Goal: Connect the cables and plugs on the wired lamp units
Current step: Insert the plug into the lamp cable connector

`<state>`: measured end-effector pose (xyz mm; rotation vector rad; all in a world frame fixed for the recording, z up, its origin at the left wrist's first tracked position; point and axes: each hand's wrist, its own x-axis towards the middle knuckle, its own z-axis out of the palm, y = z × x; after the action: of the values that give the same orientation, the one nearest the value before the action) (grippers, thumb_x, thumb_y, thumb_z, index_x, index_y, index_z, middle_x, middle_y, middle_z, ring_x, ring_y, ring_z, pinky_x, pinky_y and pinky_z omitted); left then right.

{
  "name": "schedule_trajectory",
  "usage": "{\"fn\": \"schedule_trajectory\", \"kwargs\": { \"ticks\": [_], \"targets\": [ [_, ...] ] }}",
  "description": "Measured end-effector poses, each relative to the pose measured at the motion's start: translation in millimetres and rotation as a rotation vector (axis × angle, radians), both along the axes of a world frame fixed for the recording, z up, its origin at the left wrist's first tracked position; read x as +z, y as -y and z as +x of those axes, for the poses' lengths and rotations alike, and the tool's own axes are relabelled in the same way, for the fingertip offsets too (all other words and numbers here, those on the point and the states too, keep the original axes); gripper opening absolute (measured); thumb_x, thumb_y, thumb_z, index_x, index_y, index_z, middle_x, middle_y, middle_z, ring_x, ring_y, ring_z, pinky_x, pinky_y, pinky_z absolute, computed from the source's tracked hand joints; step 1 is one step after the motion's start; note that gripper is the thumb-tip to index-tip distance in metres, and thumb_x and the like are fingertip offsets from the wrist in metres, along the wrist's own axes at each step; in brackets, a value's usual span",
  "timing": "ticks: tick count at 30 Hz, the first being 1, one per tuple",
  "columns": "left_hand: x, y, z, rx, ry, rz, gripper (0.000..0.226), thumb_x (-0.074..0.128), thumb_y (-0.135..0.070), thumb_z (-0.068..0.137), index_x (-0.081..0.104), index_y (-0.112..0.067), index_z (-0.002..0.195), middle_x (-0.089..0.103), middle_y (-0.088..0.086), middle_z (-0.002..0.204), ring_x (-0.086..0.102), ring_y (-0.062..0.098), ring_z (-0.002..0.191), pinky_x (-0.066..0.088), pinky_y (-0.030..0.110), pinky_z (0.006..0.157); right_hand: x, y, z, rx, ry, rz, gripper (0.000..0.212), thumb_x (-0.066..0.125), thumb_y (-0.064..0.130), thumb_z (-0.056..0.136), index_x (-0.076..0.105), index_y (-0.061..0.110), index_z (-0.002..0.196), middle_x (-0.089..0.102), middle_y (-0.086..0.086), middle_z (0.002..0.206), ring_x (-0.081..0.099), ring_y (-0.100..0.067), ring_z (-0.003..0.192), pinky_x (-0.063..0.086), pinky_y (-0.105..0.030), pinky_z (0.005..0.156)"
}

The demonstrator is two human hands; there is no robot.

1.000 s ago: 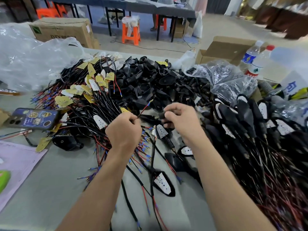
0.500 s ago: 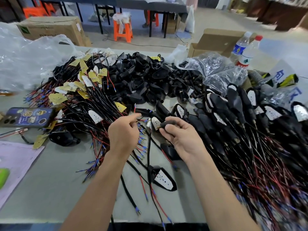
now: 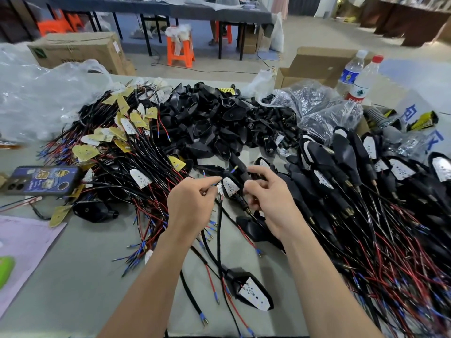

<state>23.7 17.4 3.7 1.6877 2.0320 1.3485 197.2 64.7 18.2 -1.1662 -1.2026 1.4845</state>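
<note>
Grey table top is spread with lamp parts, with a workshop floor beyond it. At 3 o'clock a large heap of assembled black lamp units trailing red and black wires is piled. At 10 o'clock a heap of wired yellow and white LED boards is spread, and at 12 o'clock a pile of empty black plastic housings is gathered.

Near the centre the left hand is held with thumb and forefinger pinched on a thin blue-sleeved wire end. The right hand is curled round a black lamp stem, which is tilted towards 11 o'clock. A second ago both hands were bunched as tight fists; now the right forefinger is lifted straight above the stem and the left forefinger is stretched towards it.

A phone in a dark blue printed case is laid flat at 9 o'clock, as before. At 6 o'clock a single black lamp unit with a white board has stayed on the table. Between the hands a small black shell with a white dotted board is seen; whether it is joined to the stem cannot be told.
</note>
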Motion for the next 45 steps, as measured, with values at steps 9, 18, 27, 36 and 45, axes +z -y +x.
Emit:
{"fn": "schedule_trajectory", "kwargs": {
  "ticks": [9,18,27,36,45],
  "targets": [
    [-1.5,4.6,3.5,0.014,-0.003,-0.002,0.024,0.076,-0.011,0.091,0.084,-0.031,0.100,0.079,-0.009,0.095,0.068,0.008,0.079,0.057,0.030,0.069,-11.5,-6.9,5.7,-0.144,-0.069,0.011,0.011,0.075,0.012,0.082,0.079,0.022,0.083,0.046,-0.002,0.068,0.040,-0.014,0.059,0.035,-0.022,0.050],
    [-0.6,2.4,0.3,0.010,-0.029,-0.038,0.025,0.072,-0.012,0.092,0.084,-0.032,0.099,0.077,-0.008,0.092,0.067,0.009,0.083,0.051,0.027,0.070,-4.8,-6.9,4.2,-0.119,-0.093,0.010,0.029,0.069,0.003,0.090,0.078,0.027,0.078,0.048,0.003,0.063,0.042,-0.012,0.057,0.035,-0.025,0.052],
    [-2.7,4.1,6.0,-0.026,0.000,0.015,0.024,0.076,-0.007,0.089,0.086,-0.028,0.094,0.079,-0.010,0.092,0.070,0.014,0.088,0.054,0.029,0.073,-5.5,-0.9,7.0,-0.097,0.003,0.044,0.024,0.070,0.008,0.089,0.075,0.030,0.081,0.050,-0.004,0.073,0.040,-0.016,0.062,0.036,-0.027,0.055],
    [-4.4,5.5,3.0,-0.112,0.123,-0.019,0.029,0.080,-0.011,0.088,0.082,-0.029,0.110,0.075,-0.021,0.085,0.070,0.000,0.083,0.056,0.018,0.079,-3.0,1.7,-6.5,-0.054,0.109,0.064,0.018,0.077,0.019,0.069,0.074,0.030,0.083,0.053,0.005,0.063,0.045,-0.013,0.057,0.038,-0.027,0.053],
    [-9.3,4.8,-9.4,-0.073,0.123,-0.089,0.028,0.087,-0.025,0.080,0.081,-0.040,0.102,0.071,-0.030,0.108,0.060,-0.004,0.115,0.041,0.011,0.099,-2.8,2.3,-13.0,-0.088,-0.025,0.030,0.019,0.077,0.006,0.075,0.078,0.024,0.080,0.046,-0.004,0.066,0.041,-0.017,0.058,0.037,-0.023,0.050]
  ]
}}
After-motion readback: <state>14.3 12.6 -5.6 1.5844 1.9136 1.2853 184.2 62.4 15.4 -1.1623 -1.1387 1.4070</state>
